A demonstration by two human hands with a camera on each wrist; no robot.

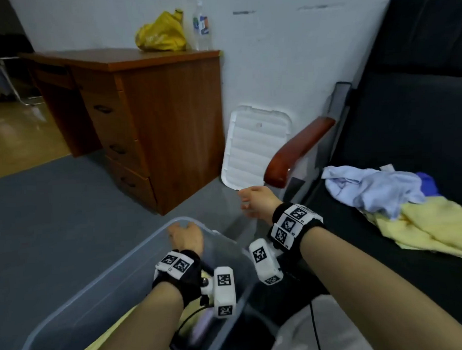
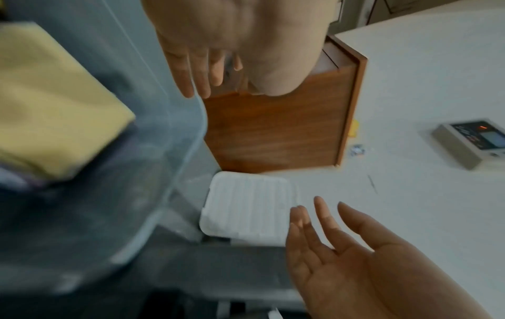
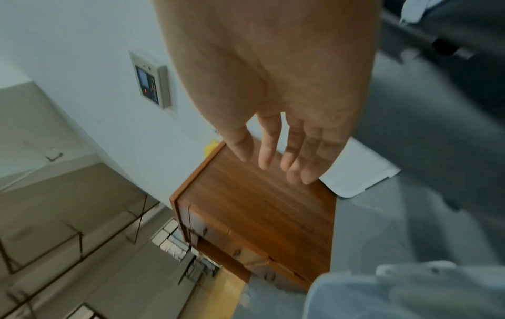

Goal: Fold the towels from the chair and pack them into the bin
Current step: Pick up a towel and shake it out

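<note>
The left hand (image 1: 186, 236) hangs over the far end of the bin (image 1: 138, 254), fingers loose and straight, holding nothing; the right hand (image 1: 256, 201) is well apart from it, outside the bin toward the chair (image 1: 397, 120), fingers likewise spread and empty. The step in hand looks like reaching for the next towel; best to lift a single piece by two corners so it hangs flat, not to drag the whole heap. On the seat lie a crumpled pale blue towel (image 1: 368, 186) over a yellow towel (image 1: 436, 226), with a darker blue scrap (image 1: 427, 183) beside them. The clear bin holds a folded yellow towel (image 2: 52, 101) over something lilac, too blurred to name; its white lid (image 1: 255, 147) leans against the wall.
</note>
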